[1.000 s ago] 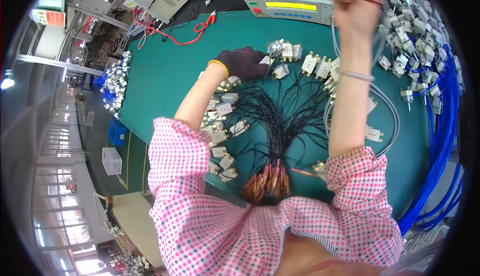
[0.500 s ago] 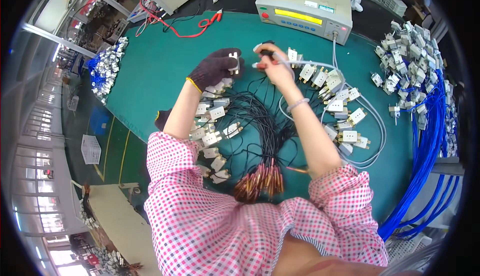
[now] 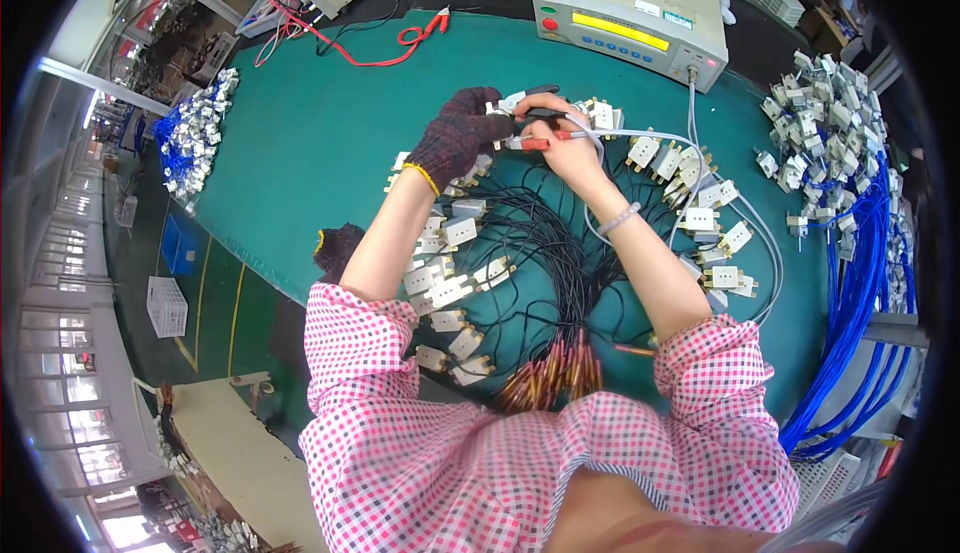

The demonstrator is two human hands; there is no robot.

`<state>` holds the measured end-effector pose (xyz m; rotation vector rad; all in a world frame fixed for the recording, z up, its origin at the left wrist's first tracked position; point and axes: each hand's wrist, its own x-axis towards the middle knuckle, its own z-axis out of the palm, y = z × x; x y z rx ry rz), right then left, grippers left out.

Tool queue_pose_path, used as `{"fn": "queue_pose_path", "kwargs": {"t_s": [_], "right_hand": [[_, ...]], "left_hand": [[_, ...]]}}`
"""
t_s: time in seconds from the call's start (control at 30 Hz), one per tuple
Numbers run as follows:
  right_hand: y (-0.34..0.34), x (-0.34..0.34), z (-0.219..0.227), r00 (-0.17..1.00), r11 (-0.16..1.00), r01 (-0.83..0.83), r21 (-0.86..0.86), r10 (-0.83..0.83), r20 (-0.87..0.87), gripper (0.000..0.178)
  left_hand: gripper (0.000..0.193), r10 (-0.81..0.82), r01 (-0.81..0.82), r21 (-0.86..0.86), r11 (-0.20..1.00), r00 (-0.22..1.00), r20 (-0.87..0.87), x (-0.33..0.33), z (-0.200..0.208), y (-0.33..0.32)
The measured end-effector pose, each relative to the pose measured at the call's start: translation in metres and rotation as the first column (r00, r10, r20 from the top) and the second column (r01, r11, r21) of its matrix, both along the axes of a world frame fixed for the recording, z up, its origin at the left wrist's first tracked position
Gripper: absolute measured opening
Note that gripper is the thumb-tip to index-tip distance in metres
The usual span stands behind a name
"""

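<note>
Two hands meeting above the fan of black wires (image 3: 545,253) on the green surface (image 3: 330,143). Left hand (image 3: 458,138), in a dark knit glove with a yellow cuff, curled shut around a small white connector block (image 3: 500,113) just beyond the top of the wire fan. Right hand (image 3: 565,143), bare with a pale bracelet at the wrist, closed around a red-tipped test probe (image 3: 545,141) pressed up against that same block; a second dark probe seemingly in the grip too, though hard to tell apart. Grey cable (image 3: 690,168) running from the probe, looping right of the wire fan and up to the beige tester box (image 3: 630,13) at the far edge of the surface. More white connector blocks (image 3: 450,283) ringed around the wire fan, left and right of it, each on the end of a black wire. Copper-coloured terminals (image 3: 560,373) bunched at the near end of the fan, close to the checked pink shirt (image 3: 520,463). Pile of connectors with blue wires (image 3: 840,133) far right of the fan, a smaller pile (image 3: 195,133) far left. Red clip leads (image 3: 380,43) beyond the fan, left of the tester box. Spare dark glove (image 3: 335,248) lying just left of the fan, beside the left forearm.
</note>
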<state>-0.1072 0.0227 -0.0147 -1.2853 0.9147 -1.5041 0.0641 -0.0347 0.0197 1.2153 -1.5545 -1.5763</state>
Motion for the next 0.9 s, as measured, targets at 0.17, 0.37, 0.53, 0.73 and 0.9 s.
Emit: {"fn": "queue_pose_path", "kwargs": {"t_s": [0.17,0.37,0.53,0.73,0.9], "right_hand": [[0.003,-0.002,-0.002,0.977,0.989,0.099,-0.109,-0.117,-0.179,0.023],[0.006,-0.002,0.007,0.977,0.986,0.137,-0.090,-0.149,-0.153,0.025],[0.007,0.007,0.012,0.997,0.996,0.081,0.042,-0.081,0.002,0.024],[0.001,0.003,0.004,0.998,0.995,0.001,0.101,-0.008,0.069,0.021],[-0.005,-0.031,0.004,0.949,0.978,0.210,0.018,-0.208,0.235,0.018]], "left_hand": [[0.065,-0.002,0.002,-0.006,1.000,1.000,0.009,-0.002,0.000,0.002],[0.061,0.009,0.004,-0.078,0.997,0.987,0.163,-0.008,0.002,0.004],[0.063,0.003,0.003,-0.076,0.997,0.997,0.078,-0.008,0.003,0.005],[0.061,-0.006,0.011,-0.029,1.000,0.987,0.162,-0.008,0.008,0.010],[0.047,0.193,0.088,-0.506,0.858,0.857,0.478,-0.005,0.022,0.036]]}}
